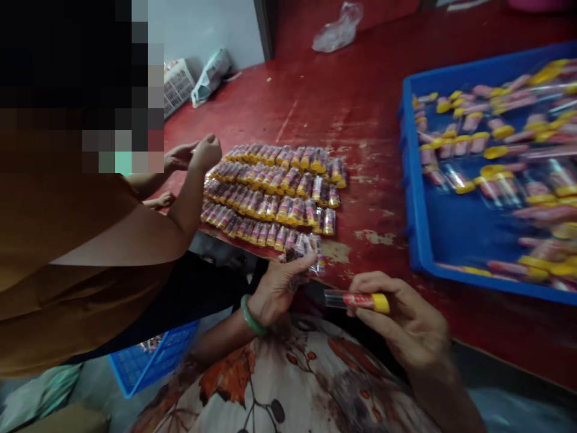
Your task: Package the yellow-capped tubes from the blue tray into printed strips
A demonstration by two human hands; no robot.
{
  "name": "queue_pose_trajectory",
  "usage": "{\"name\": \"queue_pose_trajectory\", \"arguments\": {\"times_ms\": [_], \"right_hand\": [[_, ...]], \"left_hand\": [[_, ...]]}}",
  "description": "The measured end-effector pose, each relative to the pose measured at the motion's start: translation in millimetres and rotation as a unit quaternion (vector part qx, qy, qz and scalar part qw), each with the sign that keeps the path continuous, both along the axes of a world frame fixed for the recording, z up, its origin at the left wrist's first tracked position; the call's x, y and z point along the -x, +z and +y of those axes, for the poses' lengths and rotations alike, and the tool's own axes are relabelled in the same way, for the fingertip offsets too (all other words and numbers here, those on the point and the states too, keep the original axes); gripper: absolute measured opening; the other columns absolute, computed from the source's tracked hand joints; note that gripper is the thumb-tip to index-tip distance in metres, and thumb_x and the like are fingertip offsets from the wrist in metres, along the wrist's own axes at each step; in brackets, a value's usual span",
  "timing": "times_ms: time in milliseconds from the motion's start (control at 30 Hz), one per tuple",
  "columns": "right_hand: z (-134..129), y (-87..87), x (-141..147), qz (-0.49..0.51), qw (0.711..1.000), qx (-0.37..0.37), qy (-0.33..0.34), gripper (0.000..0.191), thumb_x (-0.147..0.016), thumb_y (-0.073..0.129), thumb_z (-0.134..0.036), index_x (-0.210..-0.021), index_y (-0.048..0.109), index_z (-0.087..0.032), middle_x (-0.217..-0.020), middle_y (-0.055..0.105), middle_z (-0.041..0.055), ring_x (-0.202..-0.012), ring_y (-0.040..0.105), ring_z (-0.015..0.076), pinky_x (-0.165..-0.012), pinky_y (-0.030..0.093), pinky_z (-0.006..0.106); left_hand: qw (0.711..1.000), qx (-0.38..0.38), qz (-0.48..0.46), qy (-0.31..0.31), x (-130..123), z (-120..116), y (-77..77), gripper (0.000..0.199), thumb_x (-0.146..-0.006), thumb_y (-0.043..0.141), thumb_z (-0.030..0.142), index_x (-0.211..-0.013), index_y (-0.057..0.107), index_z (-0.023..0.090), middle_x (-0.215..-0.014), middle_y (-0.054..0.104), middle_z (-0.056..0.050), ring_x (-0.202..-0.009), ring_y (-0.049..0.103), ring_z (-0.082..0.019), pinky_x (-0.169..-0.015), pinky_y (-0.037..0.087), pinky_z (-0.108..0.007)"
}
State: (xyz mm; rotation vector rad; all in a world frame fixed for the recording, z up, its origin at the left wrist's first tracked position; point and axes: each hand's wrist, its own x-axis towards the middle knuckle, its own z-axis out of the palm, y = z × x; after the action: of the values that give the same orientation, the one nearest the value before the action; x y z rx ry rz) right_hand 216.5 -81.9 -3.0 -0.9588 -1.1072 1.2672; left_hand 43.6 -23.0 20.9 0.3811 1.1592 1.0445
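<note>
My right hand (406,319) pinches a small clear tube with a yellow cap (360,300) and a red label; it lies level, cap to the right. Closed around several small clear wrapped packets (297,252), my left hand (279,282) wears a green bangle and stays at the table's near edge. Just beyond it, rows of wrapped yellow-capped tubes (270,180) stand packed together on the red table (360,120). What is inside the packets in my left hand I cannot make out.
On the right a blue tray (415,180) holds many loose yellow-capped tubes. A co-worker's arm (180,210) reaches over the table from the left. A clear plastic bag (338,30) lies at the back. A blue basket (153,355) sits below, lower left.
</note>
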Motion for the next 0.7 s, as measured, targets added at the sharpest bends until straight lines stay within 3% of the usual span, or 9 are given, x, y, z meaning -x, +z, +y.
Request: {"name": "queue_pose_trajectory", "arguments": {"times_ms": [200, 500, 700], "right_hand": [[2.7, -1.8, 10.6, -0.122, 0.975, -0.172, -0.062, 0.026, -0.081, 0.070, -0.012, -0.104, 0.063, -0.021, -0.098, 0.065, 0.0064, -0.089, 0.064, 0.0200, -0.078, 0.052, 0.034], [3.4, -7.5, 19.5, -0.219, 0.919, -0.250, -0.215, 0.037, -0.076, 0.074, -0.005, -0.108, 0.062, -0.019, -0.102, 0.068, 0.0060, -0.087, 0.066, 0.0182, -0.075, 0.054, 0.031], [3.2, -7.5, 19.0, -0.239, 0.896, -0.282, -0.246, 0.040, -0.074, 0.075, -0.005, -0.110, 0.063, -0.017, -0.100, 0.069, 0.0074, -0.086, 0.068, 0.0190, -0.076, 0.057, 0.033]], "left_hand": [[0.998, 0.036, -0.046, 0.036, -0.9, 2.3, 2.4, 0.038, -0.053, 0.092, 0.022, -0.079, 0.066, 0.015, -0.067, 0.065, 0.005, -0.053, 0.056, -0.006, -0.051, 0.045, -0.018], [0.995, 0.066, -0.077, 0.005, 0.0, 1.6, -1.9, 0.035, -0.056, 0.091, 0.021, -0.078, 0.065, 0.014, -0.067, 0.063, 0.003, -0.052, 0.055, -0.007, -0.049, 0.046, -0.018], [0.992, 0.078, -0.098, -0.016, -2.7, 0.1, -1.2, 0.038, -0.055, 0.092, 0.025, -0.078, 0.064, 0.014, -0.067, 0.063, 0.003, -0.054, 0.058, -0.008, -0.051, 0.048, -0.018]]}}
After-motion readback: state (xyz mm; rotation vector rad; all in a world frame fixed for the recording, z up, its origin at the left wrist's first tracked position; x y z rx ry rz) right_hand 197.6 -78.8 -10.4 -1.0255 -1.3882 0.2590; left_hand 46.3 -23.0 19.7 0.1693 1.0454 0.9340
